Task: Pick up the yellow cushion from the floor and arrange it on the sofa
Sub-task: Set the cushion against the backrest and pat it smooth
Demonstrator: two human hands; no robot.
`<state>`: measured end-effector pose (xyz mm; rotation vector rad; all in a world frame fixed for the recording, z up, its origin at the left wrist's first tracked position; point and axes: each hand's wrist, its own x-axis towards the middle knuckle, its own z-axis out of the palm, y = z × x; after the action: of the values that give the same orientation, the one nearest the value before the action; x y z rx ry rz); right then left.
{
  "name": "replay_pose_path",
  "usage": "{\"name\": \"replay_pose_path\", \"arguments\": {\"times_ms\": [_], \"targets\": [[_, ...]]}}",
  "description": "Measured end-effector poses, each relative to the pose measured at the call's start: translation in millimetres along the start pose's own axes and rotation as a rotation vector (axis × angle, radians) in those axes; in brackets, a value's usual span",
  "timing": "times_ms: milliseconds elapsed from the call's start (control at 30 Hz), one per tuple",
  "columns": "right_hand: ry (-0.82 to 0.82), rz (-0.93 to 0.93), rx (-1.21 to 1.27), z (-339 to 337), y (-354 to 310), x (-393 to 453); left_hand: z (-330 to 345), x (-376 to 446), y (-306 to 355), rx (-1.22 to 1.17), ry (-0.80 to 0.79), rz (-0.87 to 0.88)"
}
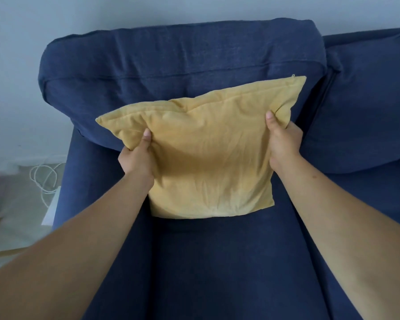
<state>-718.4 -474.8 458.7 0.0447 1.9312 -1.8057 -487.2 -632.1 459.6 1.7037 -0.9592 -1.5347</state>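
— Where is the yellow cushion (208, 158) right now?

— On the sofa (217, 262), off the floor. Its lower edge rests on the seat, close to where the seat meets the back cushion (171, 65), and it leans tilted against that back cushion, nearer the sofa's left end than the second back cushion (367, 112) on the right. Its top edge slopes, so the upper right corner with the zip end stands higher than the upper left one.

— And your hands?

— My left hand (136, 158) grips the cushion's left edge just below the upper left corner — the thumb presses into the front of the fabric, the rest of my fingers are wrapped behind it and hidden. My right hand (284, 144) holds the right edge the same way: thumb on the front, pointing up, fingers tucked round the back. Both are pinching the cushion between thumb and fingers; the fabric puckers where each thumb digs in.

— Anything beside the sofa?

— On the floor (16, 227) past the sofa's left edge lies a white cable (44, 179) in loose loops, well apart from the cushion. Something pink sits at the far left edge of the view, too cut off to tell what it is.
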Motion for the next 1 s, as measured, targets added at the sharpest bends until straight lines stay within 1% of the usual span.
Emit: {"name": "replay_pose_path", "arguments": {"times_ms": [67, 133, 200, 300, 367, 467, 500, 600, 667, 700, 733, 767, 800, 833, 867, 900, 933, 967, 1000], "targets": [[0.045, -0.059, 0.101, -3.7, -2.7, -5.8, 3.5, -5.2, 6.8, -0.104, 0.014, 0.005], [0.077, -0.117, 0.183, -10.9, -2.2, -10.5, 3.9, -10.4, 9.7, -0.183, -0.018, 0.04], [0.108, -0.156, 0.22, -20.4, 3.3, -13.6, 3.3, -13.7, 7.3, -0.197, -0.069, 0.09], [0.134, -0.127, 0.166, -26.4, 11.4, -10.4, 7.0, -15.1, 1.6, -0.071, -0.091, 0.157], [0.145, -0.12, 0.089, -24.3, 8.3, -4.2, 11.0, -14.9, 1.2, 0.017, -0.055, 0.199], [0.202, -0.187, 0.0, -18.3, -5.6, 2.7, 17.4, -10.1, 5.9, 0.075, -0.006, 0.261], [0.221, -0.203, -0.045, -17.8, -6.2, 3.8, 18.0, -8.3, 6.8, 0.127, -0.024, 0.245], [0.234, -0.178, -0.13, -19.7, 2.6, 7.2, 14.8, -1.9, 4.2, 0.275, -0.118, 0.115], [0.236, -0.189, -0.185, -19.4, 7.0, 6.4, 14.0, -5.3, 2.9, 0.304, -0.139, 0.108], [0.247, -0.22, -0.229, -18.9, 8.9, 4.2, 14.0, -8.3, 1.8, 0.316, -0.124, 0.146], [0.266, -0.277, -0.297, -17.9, 10.5, -0.8, 13.6, -14.2, 0.4, 0.352, -0.059, 0.226], [0.282, -0.374, -0.391, -17.0, 11.8, -8.5, 13.0, -21.0, -1.4, 0.418, 0.035, 0.361], [0.276, -0.521, -0.509, -15.5, 13.7, -17.7, 13.4, -26.9, -4.0, 0.503, 0.108, 0.55], [0.228, -0.704, -0.642, -12.7, 17.6, -26.5, 14.9, -32.3, -7.0, 0.616, 0.121, 0.763], [0.139, -0.892, -0.783, -9.5, 23.6, -31.6, 18.5, -36.0, -12.2, 0.759, 0.076, 0.97], [0.036, -1.052, -0.921, -5.7, 31.1, -31.5, 24.2, -36.9, -19.4, 0.896, -0.007, 1.145], [-0.044, -1.169, -1.044, -2.3, 38.8, -24.7, 31.2, -32.4, -28.7, 1.006, -0.096, 1.274], [-0.084, -1.234, -1.143, 0.8, 44.1, -14.3, 38.6, -24.4, -36.6, 1.089, -0.157, 1.357], [-0.084, -1.263, -1.214, 3.5, 47.6, -0.8, 46.7, -13.8, -40.6, 1.146, -0.177, 1.407]]}}
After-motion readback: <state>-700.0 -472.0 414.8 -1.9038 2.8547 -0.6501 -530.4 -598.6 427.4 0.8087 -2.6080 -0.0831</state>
